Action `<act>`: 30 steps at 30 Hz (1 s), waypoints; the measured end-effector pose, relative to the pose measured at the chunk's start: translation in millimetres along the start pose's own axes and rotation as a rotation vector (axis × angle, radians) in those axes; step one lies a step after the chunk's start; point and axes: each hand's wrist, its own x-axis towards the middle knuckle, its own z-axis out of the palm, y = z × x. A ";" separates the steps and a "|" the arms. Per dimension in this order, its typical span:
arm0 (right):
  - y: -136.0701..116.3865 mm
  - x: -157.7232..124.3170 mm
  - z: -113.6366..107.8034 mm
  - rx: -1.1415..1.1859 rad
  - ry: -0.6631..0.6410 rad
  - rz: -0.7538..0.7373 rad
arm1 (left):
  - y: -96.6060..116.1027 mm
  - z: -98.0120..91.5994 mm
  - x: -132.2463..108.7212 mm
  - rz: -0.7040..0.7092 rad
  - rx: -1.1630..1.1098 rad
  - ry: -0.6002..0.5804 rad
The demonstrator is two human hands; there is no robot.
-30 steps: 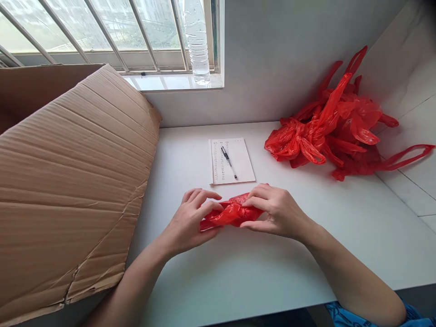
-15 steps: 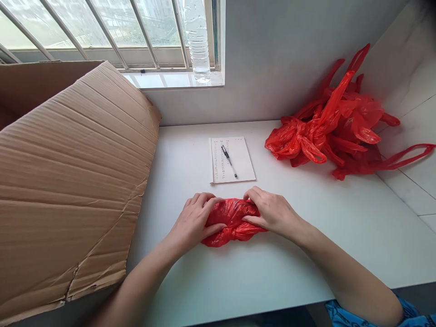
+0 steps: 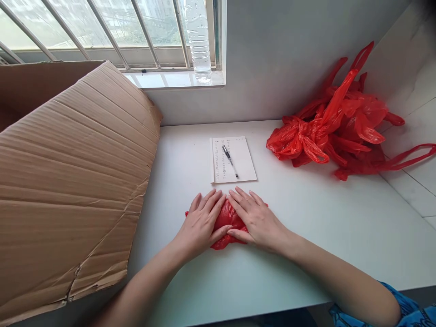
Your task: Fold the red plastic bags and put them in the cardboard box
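Note:
A crumpled red plastic bag [image 3: 226, 221] lies on the white table [image 3: 306, 227], near the front edge. My left hand [image 3: 200, 222] lies flat on its left half, fingers stretched out and pressing down. My right hand [image 3: 254, 220] lies flat on its right half, fingers also stretched out. The hands nearly touch at the fingertips and cover most of the bag.
A notepad [image 3: 233, 160] with a pen [image 3: 230, 161] lies just behind my hands. A pile of red plastic bags [image 3: 337, 125] fills the back right corner. A large cardboard box [image 3: 68, 181] stands at the left. A water bottle [image 3: 199, 41] is on the windowsill.
My hands were pinching and bunching the bag above the table. Now they have laid it down and both palms press flat on top of it.

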 end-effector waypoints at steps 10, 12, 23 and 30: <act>-6.0 -4.2 7.4 -0.040 -0.088 0.029 | -8.6 14.1 -8.0 -0.065 0.060 -0.030; -5.6 -4.8 8.4 -0.041 -0.081 0.028 | -8.8 14.9 -8.1 -0.062 0.065 -0.031; -7.5 -5.4 11.4 0.003 -0.095 0.051 | -7.7 14.5 -7.3 -0.073 0.065 -0.044; 25.6 -1.1 -23.1 0.234 -0.081 0.058 | -3.2 1.8 -0.9 -0.087 0.047 0.026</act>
